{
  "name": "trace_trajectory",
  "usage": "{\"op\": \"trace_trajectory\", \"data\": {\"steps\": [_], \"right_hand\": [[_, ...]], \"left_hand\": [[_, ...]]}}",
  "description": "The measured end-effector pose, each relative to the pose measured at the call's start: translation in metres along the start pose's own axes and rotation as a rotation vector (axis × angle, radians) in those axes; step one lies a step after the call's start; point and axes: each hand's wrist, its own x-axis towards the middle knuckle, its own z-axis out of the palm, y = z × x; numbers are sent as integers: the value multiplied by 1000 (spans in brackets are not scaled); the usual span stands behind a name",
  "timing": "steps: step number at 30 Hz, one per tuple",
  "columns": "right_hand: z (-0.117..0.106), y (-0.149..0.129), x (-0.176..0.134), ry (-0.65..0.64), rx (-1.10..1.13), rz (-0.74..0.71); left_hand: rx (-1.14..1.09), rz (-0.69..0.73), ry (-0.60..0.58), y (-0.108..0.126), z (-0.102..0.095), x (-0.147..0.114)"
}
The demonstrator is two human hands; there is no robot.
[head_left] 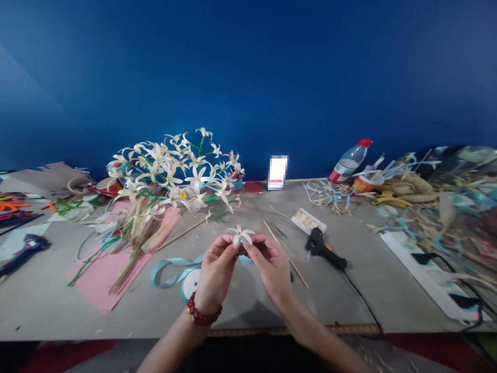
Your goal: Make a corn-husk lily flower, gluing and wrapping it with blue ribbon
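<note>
Both hands meet over the middle of the table, pinching one small white handmade flower (241,234) between thumbs and fingertips. My left hand (220,264), with a dark red bead bracelet (204,312) on its wrist, grips the flower from the left. From the other side, my right hand (272,261) has its thumb and fingers closed at the flower's base. The petals spread upward; the base is mostly hidden by the fingers. Behind my left hand lies a spool (189,285) with loose light blue ribbon (165,277). A thin stick (287,256) lies beyond my right hand.
At the back left stands a big bunch of white flowers (171,168) on green stems. Pink paper (93,277) lies below it under dried husks (134,248). To the right are a black glue gun (326,249), a bottle (349,161) and a white power strip (415,274).
</note>
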Motion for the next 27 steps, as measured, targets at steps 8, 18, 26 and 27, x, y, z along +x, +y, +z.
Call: {"op": "trace_trajectory", "data": {"steps": [8,18,26,27], "right_hand": [[1,-4,1,14,-56,-30],[-2,-17,7,-40,-324,-244],[-5,-20,11,-90,-301,-214],[-6,-21,12,-96,-297,-211]], "left_hand": [[34,41,29,-1,2,0],[84,36,18,1,4,-2],[77,57,51,-1,2,-3],[84,55,55,-1,2,-3]]}}
